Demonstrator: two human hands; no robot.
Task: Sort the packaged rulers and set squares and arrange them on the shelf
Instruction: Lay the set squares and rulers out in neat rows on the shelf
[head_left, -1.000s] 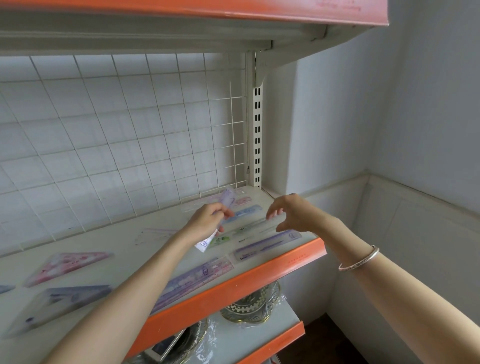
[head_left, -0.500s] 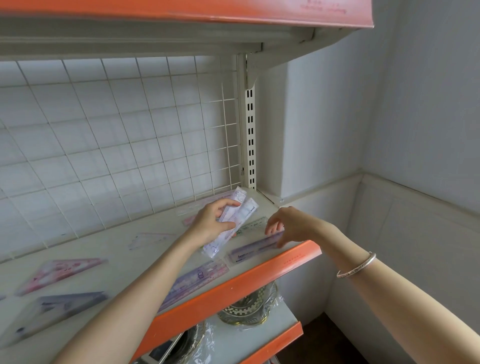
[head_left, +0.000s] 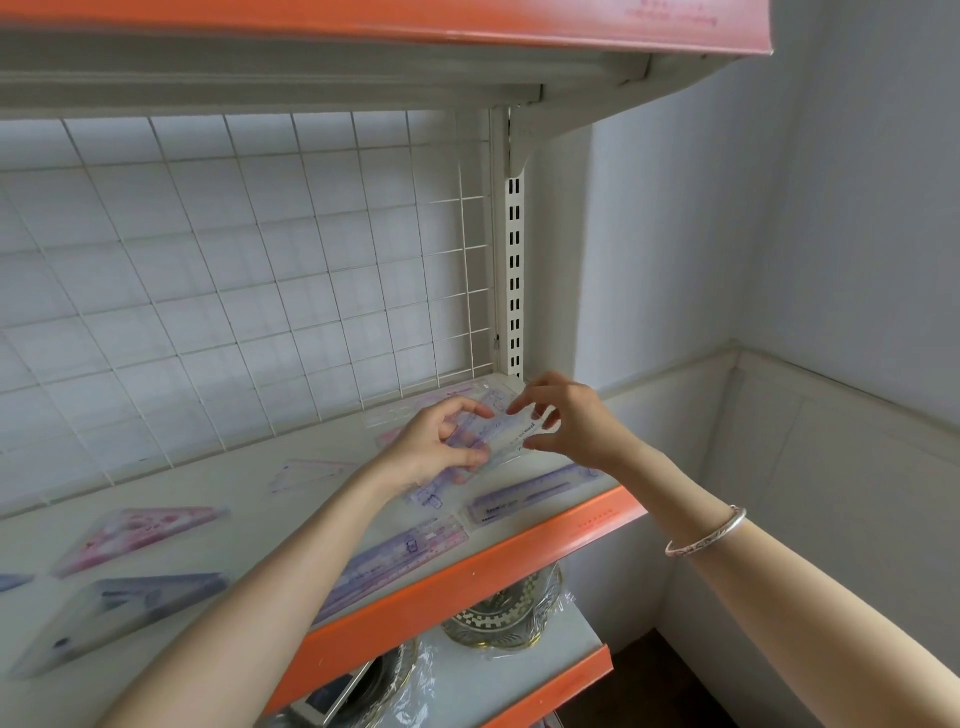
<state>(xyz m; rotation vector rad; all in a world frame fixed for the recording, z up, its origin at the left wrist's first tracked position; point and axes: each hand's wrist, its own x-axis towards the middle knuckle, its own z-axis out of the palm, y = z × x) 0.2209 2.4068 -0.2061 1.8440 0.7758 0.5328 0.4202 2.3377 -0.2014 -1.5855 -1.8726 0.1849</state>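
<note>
1. My left hand (head_left: 439, 449): fingers and thumb curled round a bundle of packaged rulers (head_left: 501, 434), held just above the shelf (head_left: 239, 493) near its right rear corner. Blur hides the count, perhaps two or three packs.
2. My right hand (head_left: 579, 426), bracelet (head_left: 706, 535) on the wrist: thumb and fingertips pinching the bundle's right end.
3. Purple ruler pack (head_left: 530, 493): flat at the front right edge, below both hands.
4. Long ruler pack (head_left: 395, 556): flat along the front edge, partly under my left forearm.
5. Clear set square (head_left: 306, 473): mid-shelf, apart from the rest.
6. Pink set square (head_left: 135, 535) and blue set square (head_left: 114, 608): far left, near each other.
</note>
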